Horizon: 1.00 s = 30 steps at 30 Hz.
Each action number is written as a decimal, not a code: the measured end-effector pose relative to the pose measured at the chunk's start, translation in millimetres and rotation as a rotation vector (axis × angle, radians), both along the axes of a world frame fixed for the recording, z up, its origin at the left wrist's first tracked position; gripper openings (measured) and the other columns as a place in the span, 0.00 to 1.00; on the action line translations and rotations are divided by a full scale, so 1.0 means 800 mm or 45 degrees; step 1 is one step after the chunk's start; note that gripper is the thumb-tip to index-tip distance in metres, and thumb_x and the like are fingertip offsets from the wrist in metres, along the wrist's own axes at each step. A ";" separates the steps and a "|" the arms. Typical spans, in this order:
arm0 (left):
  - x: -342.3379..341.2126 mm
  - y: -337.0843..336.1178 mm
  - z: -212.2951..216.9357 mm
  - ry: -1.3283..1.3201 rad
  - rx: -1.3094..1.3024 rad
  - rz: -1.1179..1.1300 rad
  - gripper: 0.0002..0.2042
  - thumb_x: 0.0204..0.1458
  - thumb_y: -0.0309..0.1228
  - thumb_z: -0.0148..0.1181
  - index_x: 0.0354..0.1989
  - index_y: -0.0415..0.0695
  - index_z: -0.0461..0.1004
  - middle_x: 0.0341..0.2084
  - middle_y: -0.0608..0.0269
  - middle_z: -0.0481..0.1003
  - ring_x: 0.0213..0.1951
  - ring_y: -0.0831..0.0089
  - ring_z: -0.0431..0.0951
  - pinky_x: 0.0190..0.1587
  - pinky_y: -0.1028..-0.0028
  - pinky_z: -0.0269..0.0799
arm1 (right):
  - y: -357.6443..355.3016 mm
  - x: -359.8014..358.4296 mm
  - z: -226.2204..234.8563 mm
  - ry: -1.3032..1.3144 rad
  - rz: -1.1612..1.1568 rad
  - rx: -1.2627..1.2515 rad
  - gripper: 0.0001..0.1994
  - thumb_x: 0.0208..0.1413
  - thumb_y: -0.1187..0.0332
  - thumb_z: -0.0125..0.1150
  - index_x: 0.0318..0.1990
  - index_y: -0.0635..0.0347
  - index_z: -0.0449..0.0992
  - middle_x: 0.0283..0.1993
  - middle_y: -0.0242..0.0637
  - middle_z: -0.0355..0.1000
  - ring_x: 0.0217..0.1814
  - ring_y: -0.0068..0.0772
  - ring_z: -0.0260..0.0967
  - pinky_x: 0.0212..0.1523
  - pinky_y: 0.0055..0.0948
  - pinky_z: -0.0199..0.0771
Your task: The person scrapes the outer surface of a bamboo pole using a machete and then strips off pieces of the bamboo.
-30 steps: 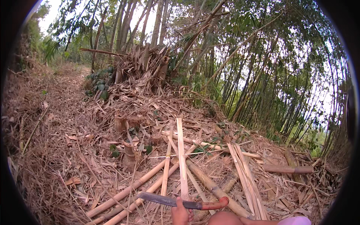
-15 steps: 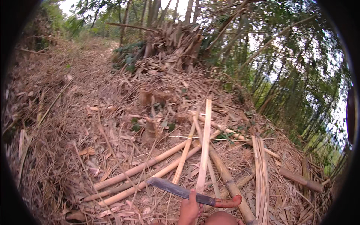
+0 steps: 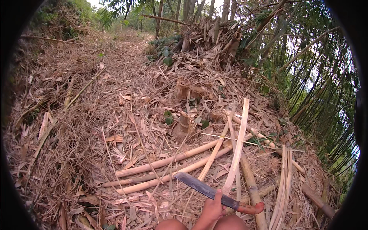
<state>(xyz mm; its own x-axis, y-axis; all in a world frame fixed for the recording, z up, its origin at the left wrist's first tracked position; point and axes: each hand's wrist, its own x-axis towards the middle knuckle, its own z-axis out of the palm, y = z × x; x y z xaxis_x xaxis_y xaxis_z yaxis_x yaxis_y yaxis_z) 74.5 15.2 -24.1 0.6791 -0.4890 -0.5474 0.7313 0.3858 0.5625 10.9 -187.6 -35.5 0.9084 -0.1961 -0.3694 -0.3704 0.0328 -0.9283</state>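
My left hand [image 3: 212, 210] is closed at the bottom centre, its thumb over the machete [image 3: 196, 186]. The dark blade points up and left across my front. Its curved reddish-brown wooden handle [image 3: 251, 208] sticks out to the right with no hand around it. A long, pale split bamboo strip [image 3: 238, 142] runs away from the same hand, its lower end passing behind the blade at my fingers. My right hand is not in view. My bent knees [image 3: 230, 223] show at the lower edge.
Several bamboo poles [image 3: 168, 159] lie crossed on dry leaf litter. Split strips [image 3: 283, 188] lie to the right, beside a thicker pole [image 3: 251, 184]. A cut stump [image 3: 184, 124] stands ahead. Behind is a bamboo clump [image 3: 214, 34], with a slope of thin stems [image 3: 326, 96] at right.
The scene has shifted right in the picture as my view turned left. My left hand, the machete and the bamboo strip keep about the same arrangement. More of my knees shows.
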 end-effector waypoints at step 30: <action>0.007 0.024 0.000 -0.028 -0.086 0.011 0.24 0.65 0.50 0.41 0.36 0.39 0.72 0.14 0.68 0.62 0.10 0.81 0.58 0.11 0.76 0.51 | 0.017 -0.051 0.005 -0.008 -0.033 -0.020 0.22 0.55 0.68 0.59 0.59 0.57 0.70 0.56 0.40 0.71 0.62 0.35 0.65 0.62 0.31 0.62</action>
